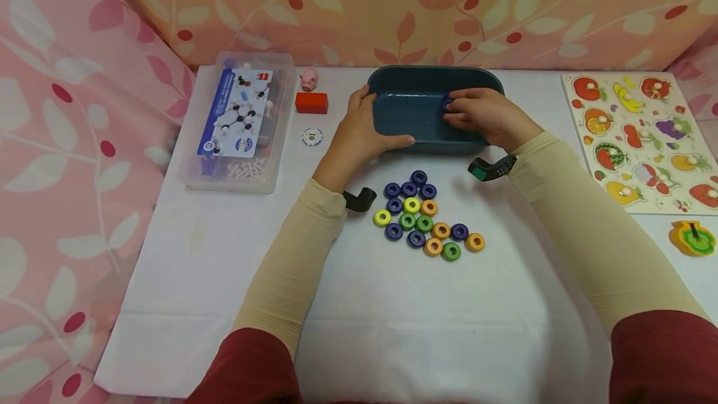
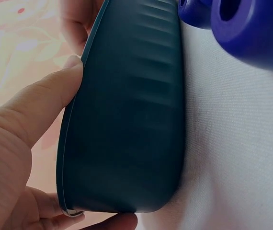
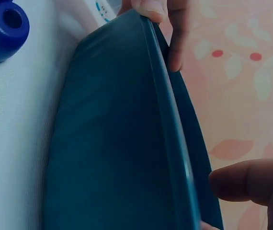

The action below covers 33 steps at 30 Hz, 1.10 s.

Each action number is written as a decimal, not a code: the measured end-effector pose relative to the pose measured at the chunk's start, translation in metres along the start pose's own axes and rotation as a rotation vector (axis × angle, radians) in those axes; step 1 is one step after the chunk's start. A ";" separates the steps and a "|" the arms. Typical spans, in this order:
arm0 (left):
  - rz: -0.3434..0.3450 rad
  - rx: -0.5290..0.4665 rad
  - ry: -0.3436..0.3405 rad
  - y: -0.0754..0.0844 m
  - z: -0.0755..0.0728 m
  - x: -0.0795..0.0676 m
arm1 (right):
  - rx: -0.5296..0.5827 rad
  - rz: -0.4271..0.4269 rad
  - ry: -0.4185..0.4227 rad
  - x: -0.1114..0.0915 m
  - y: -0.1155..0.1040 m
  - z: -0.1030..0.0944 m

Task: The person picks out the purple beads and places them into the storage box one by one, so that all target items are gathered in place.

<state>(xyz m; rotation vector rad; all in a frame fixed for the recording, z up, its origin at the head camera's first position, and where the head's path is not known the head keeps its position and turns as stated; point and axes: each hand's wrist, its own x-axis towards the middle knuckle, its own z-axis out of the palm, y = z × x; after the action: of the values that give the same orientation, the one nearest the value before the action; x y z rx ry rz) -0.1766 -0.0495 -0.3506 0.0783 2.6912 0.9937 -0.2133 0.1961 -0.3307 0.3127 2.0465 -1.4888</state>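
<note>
A dark teal plastic tub [image 1: 409,111] stands at the back middle of the table. My left hand [image 1: 359,129] grips its left end, the thumb along the near rim and the fingers round the outer side; in the left wrist view the thumb [image 2: 55,93] presses on the rim. My right hand [image 1: 488,114] reaches over the tub's right part and holds a dark blue ring [image 1: 447,103] at its fingertips, inside the walls. Loose rings lie in front of the tub: dark blue [image 1: 394,231], yellow [image 1: 382,217], green [image 1: 451,251] and orange [image 1: 475,242].
A clear plastic box [image 1: 280,142] with a molecule-printed label stands at the back left. Beside it are a pink pig figure [image 1: 308,79], a red block [image 1: 311,103] and a round token [image 1: 311,136]. A fruit puzzle board [image 1: 611,142] and a yellow-green wooden piece [image 1: 692,239] lie at right.
</note>
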 end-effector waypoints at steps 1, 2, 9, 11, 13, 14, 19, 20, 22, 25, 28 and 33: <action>0.000 0.000 -0.001 0.000 0.000 0.000 | -0.005 -0.004 0.008 0.000 0.000 0.000; -0.001 0.001 0.000 0.000 0.000 0.000 | -0.009 -0.010 0.017 -0.001 -0.001 0.000; 0.003 0.002 0.011 -0.001 0.001 0.000 | 0.055 -0.096 0.109 -0.027 -0.004 -0.005; 0.008 -0.001 0.011 -0.001 0.001 0.000 | 0.127 -0.133 0.134 -0.039 -0.004 -0.006; 0.014 0.000 0.013 -0.001 0.001 0.000 | 0.182 -0.166 0.140 -0.051 -0.004 -0.006; 0.014 0.001 0.013 -0.001 0.001 0.000 | 0.190 -0.177 0.135 -0.057 -0.003 -0.006; 0.015 -0.006 0.013 0.000 0.001 -0.001 | -0.056 -0.196 0.045 -0.084 0.014 -0.007; 0.014 -0.007 0.012 0.000 0.001 -0.001 | -0.122 -0.190 0.031 -0.088 0.019 -0.007; 0.012 -0.008 0.011 0.000 0.001 -0.001 | -0.228 -0.172 0.001 -0.095 0.031 -0.008; 0.005 -0.003 0.010 0.000 0.001 -0.001 | -0.324 -0.132 -0.046 -0.100 0.049 -0.007; -0.002 0.007 0.013 0.000 0.001 -0.001 | -0.402 -0.109 -0.119 -0.102 0.067 -0.003; -0.003 0.008 0.018 -0.001 0.002 -0.001 | -0.504 -0.105 -0.232 -0.103 0.091 0.010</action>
<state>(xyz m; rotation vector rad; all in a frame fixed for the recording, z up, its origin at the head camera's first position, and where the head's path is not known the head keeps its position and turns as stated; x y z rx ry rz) -0.1753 -0.0486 -0.3525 0.0669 2.7103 0.9876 -0.0816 0.2335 -0.3452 -0.1629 2.1797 -0.9600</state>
